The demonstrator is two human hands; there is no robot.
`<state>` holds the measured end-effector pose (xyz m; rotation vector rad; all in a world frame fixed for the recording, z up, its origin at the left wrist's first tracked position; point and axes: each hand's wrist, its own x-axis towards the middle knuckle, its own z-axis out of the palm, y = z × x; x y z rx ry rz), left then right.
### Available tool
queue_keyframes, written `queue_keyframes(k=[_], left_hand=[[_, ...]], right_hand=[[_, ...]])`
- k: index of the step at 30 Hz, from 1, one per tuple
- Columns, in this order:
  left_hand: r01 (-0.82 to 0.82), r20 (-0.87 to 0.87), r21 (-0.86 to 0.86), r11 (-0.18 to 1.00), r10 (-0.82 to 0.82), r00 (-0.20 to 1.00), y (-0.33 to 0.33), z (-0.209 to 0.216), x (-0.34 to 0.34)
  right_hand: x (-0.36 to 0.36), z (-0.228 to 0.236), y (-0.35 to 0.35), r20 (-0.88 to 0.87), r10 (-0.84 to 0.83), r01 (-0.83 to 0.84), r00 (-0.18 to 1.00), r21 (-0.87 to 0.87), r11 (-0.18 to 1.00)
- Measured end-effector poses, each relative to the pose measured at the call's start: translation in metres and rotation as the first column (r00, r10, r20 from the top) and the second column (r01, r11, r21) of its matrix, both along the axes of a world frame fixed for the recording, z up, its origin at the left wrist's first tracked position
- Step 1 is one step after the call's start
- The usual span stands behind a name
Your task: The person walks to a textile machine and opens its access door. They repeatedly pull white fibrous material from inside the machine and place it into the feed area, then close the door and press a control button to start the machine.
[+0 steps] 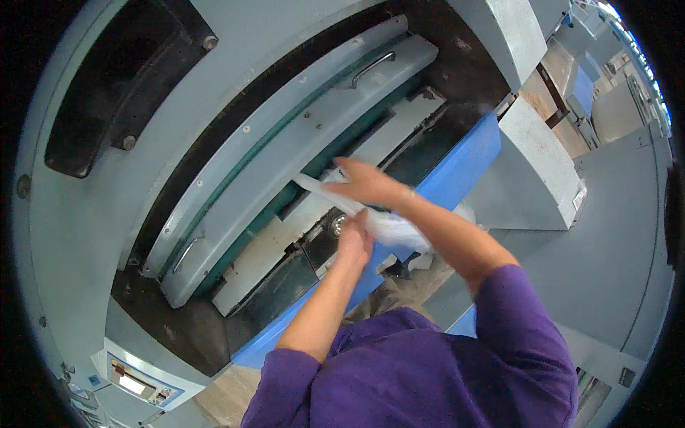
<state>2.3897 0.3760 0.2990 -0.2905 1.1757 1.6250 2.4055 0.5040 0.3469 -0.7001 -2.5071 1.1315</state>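
A soft white strand of loose fibre (389, 227) stretches from the slot of a grey machine toward my body, widening into a fluffy bundle near the blue edge. My left hand (354, 241) is closed on the strand from below, beside a round shiny metal part (338, 225). Just above and beyond it, my right hand (367, 184) reaches over the strand's narrow end with fingers apart, blurred by motion. Whether its fingertips touch the strand is hard to make out.
A long grey cover (307, 132) with metal handles (374, 69) spans the machine above a pale metal bar (246, 282). A blue panel (464, 160) edges the near side. Grey housings (539, 160) stand at right; a small control panel (139, 381) sits lower left.
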Motion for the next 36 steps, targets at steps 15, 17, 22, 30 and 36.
queue_keyframes(k=[15, 17, 22, 30, 36], left_hand=[[0.106, -0.518, -0.586, 0.804, -0.271, -0.812, 0.02, 0.03, -0.11], [0.215, -0.551, -0.778, 0.59, -0.478, -0.684, 0.035, 0.024, -0.109], [0.321, -0.699, -0.71, 0.627, -0.574, -0.427, 0.028, 0.022, -0.103], [0.417, -0.915, -0.336, 0.845, -0.397, 0.067, 0.011, 0.052, -0.056], [0.014, -0.383, 0.331, 0.943, 0.12, 0.916, -0.014, 0.101, -0.085]], right_hand=[[0.047, -0.012, 0.018, 0.105, 0.341, -0.337, 0.934, -0.051, 0.94], [0.079, 0.017, 0.044, 0.352, 0.241, -0.199, 0.905, -0.152, 0.968], [0.133, 0.058, 0.061, 0.018, -0.752, 0.478, 0.659, 0.761, 0.438], [0.027, 0.0, -0.057, -0.505, -0.303, -0.114, 0.808, -0.639, 0.761], [-0.034, 0.045, -0.098, -0.338, -0.159, -0.003, 0.928, -0.433, 0.902]])
